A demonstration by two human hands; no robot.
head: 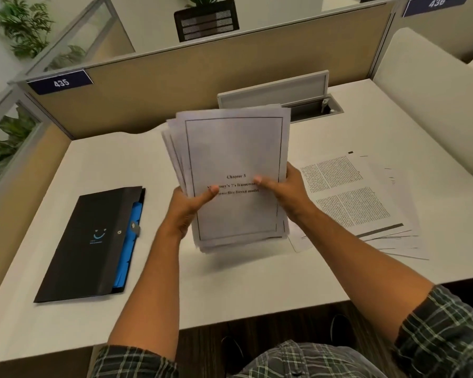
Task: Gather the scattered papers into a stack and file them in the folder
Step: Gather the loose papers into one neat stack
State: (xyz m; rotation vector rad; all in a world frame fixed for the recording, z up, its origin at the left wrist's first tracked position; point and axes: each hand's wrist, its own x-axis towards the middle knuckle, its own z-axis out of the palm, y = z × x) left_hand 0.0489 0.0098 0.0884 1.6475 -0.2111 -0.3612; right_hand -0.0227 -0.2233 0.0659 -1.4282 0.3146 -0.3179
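I hold a loose stack of papers (232, 148) upright above the middle of the white desk (257, 290); its front sheet reads "Chapter 3". My left hand (187, 205) grips the stack's left edge, thumb across the front. My right hand (287, 189) grips the right edge the same way. The sheets fan out unevenly at the upper left. More printed papers (358, 203) lie spread on the desk to the right. A black folder (93, 241) with blue dividers showing at its right side lies flat on the left.
Beige cubicle partitions (175, 85) wall the desk at the back and left, with plates numbered 435 and 436. An open grey cable hatch (306, 105) sits at the back of the desk behind the stack. Potted plants stand beyond the partitions.
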